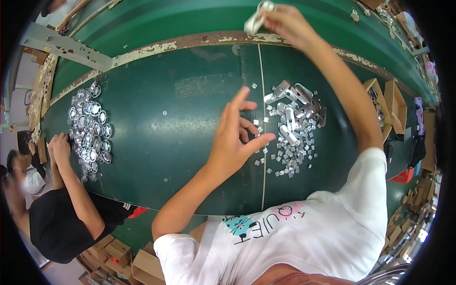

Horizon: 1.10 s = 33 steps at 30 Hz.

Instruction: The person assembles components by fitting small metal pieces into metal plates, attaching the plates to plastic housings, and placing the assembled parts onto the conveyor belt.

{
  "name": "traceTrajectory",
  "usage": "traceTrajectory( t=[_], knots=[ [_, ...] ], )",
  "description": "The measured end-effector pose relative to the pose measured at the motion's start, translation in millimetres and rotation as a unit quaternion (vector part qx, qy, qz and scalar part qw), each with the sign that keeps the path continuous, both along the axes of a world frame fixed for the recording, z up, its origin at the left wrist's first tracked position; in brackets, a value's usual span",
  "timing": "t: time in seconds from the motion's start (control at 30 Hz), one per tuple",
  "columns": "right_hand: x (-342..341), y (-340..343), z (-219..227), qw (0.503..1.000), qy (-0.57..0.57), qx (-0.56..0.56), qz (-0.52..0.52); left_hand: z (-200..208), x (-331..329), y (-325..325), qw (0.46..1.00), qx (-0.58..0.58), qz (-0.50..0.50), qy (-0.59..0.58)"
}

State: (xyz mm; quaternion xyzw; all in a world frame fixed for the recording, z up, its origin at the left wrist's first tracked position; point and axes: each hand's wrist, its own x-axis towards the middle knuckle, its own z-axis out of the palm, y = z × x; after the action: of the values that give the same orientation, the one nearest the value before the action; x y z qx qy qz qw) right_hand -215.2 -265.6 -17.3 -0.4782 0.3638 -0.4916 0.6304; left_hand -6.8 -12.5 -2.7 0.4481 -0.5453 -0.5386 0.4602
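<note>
My right hand [289, 24] reaches over the far edge of the green table, its fingers closed on a pale silvery piece [255, 20] that is too blurred to name exactly. Over the middle of the table hangs my left hand [232, 130], open, fingers and thumb apart, with nothing seen in it. Just right of it lies a pile of oval silver metal parts [290, 116], some with a hole in them. Many small clear, square-looking pieces [292, 154] are spread below and around those ovals.
A heap of round, shiny, wheel-like pieces [90, 128] lies on the table [185, 142] at the left, beside a co-worker's hands [59, 145]. Open cardboard boxes [395, 107] stand at the right end. A metal post [71, 50] rises at the far left edge, and a green belt-like surface [190, 21] runs beyond.
</note>
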Motion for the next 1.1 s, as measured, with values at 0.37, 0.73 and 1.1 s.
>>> traceTrajectory(
  t=[0.37, 0.73, 1.1],
  knots=[
    [1.9, 71.8, 19.3, 0.917, 0.301, -0.259, -0.052, -10.7, -22.7, 0.7, 0.845, -0.387, -0.081, -0.359],
    [-33.5, 214.9, 18.7, 0.794, 0.435, -0.411, 0.105, -17.3, -25.5, -2.4, 0.792, -0.473, -0.061, -0.382],
    [-18.2, 222.3, 26.5, 0.710, 0.537, -0.438, 0.123, 4.5, -1.3, -11.7, 0.964, -0.170, 0.038, -0.199]
  ],
)
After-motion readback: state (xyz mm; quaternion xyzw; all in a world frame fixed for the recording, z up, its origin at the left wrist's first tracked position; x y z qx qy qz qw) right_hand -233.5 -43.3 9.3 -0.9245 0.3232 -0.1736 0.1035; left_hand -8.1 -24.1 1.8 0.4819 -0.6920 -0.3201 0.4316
